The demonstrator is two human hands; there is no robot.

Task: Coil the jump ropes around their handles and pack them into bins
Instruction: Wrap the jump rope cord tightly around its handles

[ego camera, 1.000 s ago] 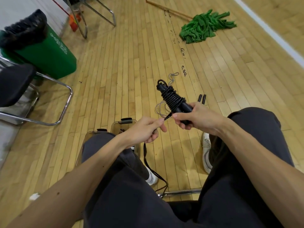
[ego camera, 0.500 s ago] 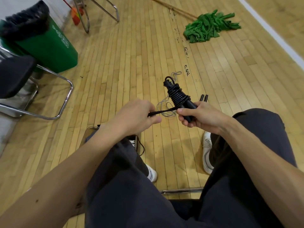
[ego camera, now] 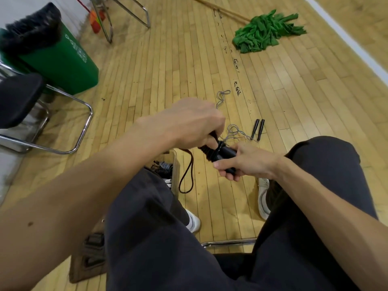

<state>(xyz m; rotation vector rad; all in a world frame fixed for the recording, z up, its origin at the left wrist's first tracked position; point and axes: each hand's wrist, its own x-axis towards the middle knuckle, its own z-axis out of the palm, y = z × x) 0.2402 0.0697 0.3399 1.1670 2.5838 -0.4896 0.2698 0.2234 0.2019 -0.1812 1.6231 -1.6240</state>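
Note:
My right hand (ego camera: 249,161) grips the black handles of a jump rope (ego camera: 222,154), with black cord coiled round them. My left hand (ego camera: 193,124) reaches over the top of the coil and pinches the cord against it, hiding the upper part. A loose loop of the black cord (ego camera: 186,177) hangs below the hands. A second jump rope lies on the floor beyond, its two black handles (ego camera: 258,129) side by side and its thin grey cord (ego camera: 233,131) in a tangle. A clear plastic bin (ego camera: 176,171) stands by my left knee, with a coiled rope inside.
A green trash bin (ego camera: 63,59) with a black liner stands at the left by a chrome-legged chair (ego camera: 19,97). A green mop head (ego camera: 266,31) lies far right on the wooden floor. Another bin's lid (ego camera: 90,255) shows under my left leg.
My left hand has swung from below-left of the bundle up over its top, carrying the cord around. The bundle has dropped lower and now lies more level in my right hand.

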